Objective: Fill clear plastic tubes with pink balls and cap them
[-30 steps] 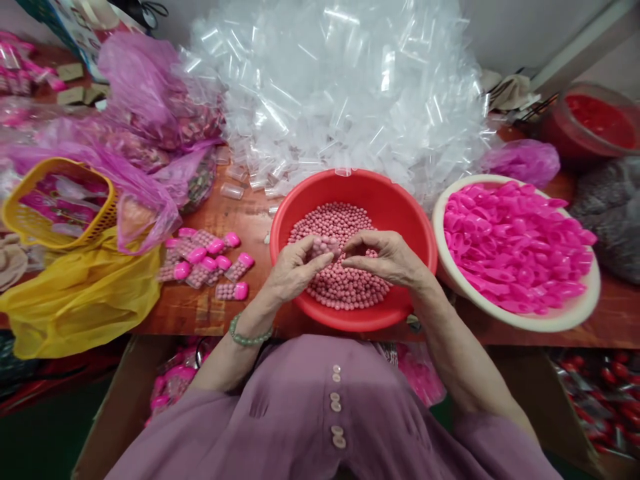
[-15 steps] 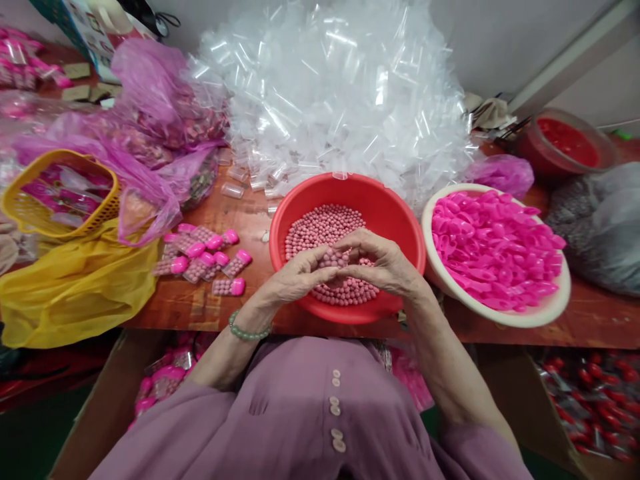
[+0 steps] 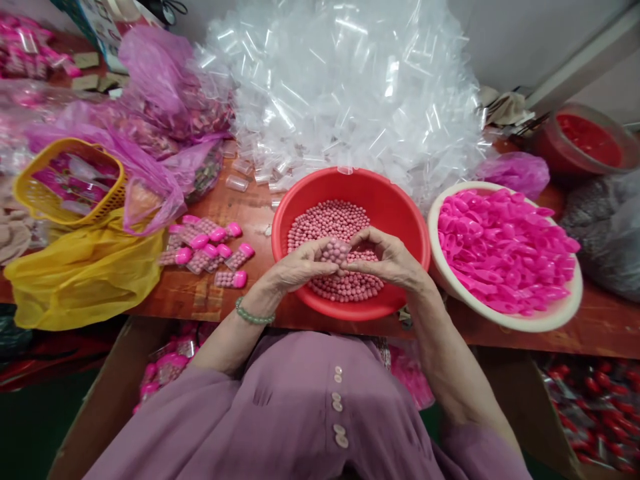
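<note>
Over a red basin (image 3: 405, 220) that holds many pink beads (image 3: 330, 220), both hands meet at one small clear plastic tube filled with pink beads (image 3: 334, 252). My left hand (image 3: 303, 267), with a green bead bracelet at the wrist, is closed round the tube's left part between thumb and fingers. At the tube's right end, my right hand (image 3: 387, 259) has its thumb and forefinger pinched against it. Whether a loose bead is also between those fingertips is hidden.
A big heap of clear tubes (image 3: 345, 100) rises behind the basin. To the right stands a cream basin (image 3: 570, 293) of pink plastic pieces (image 3: 505, 253). On the left lie several filled tubes with pink caps (image 3: 205, 247), a yellow basket (image 3: 45, 207) and a yellow bag (image 3: 85, 273).
The whole view has shifted slightly. My right fingers have drawn a little to the right, so more of the bead-filled tube shows in my left hand.
</note>
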